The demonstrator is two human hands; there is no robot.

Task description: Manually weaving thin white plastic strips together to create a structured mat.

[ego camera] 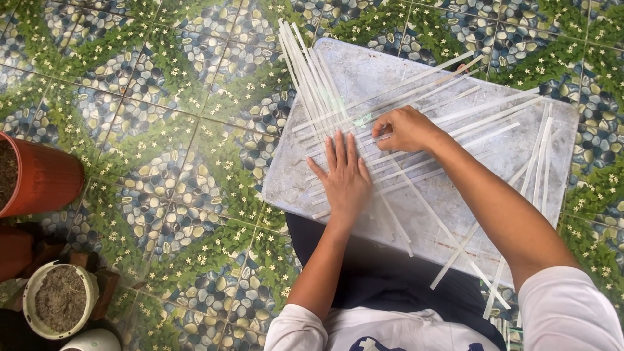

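1. I see my left hand (344,179) lying flat, fingers spread, on the crossed white strips (390,140). It grips nothing; my guess is that it pins the woven part so the strips do not slide.
2. My right hand (404,129) is curled over the strips just beside the left, fingertips pinched on one strip. That looks like a way to guide a single strip through the others.
3. The strips lie on a pale grey board (364,71), which rests partly on my lap and partly over the tiled floor (162,149), probably to give a firm flat bed.
4. One bundle fans towards the top of the board, another set crosses it towards the right, and a few loose strips lie near the right edge. They overlap too much for an exact count; there are well over a dozen.
5. At the left I count one red pot (39,179) and one pale pot (58,299) of grey soil, well apart from the board.
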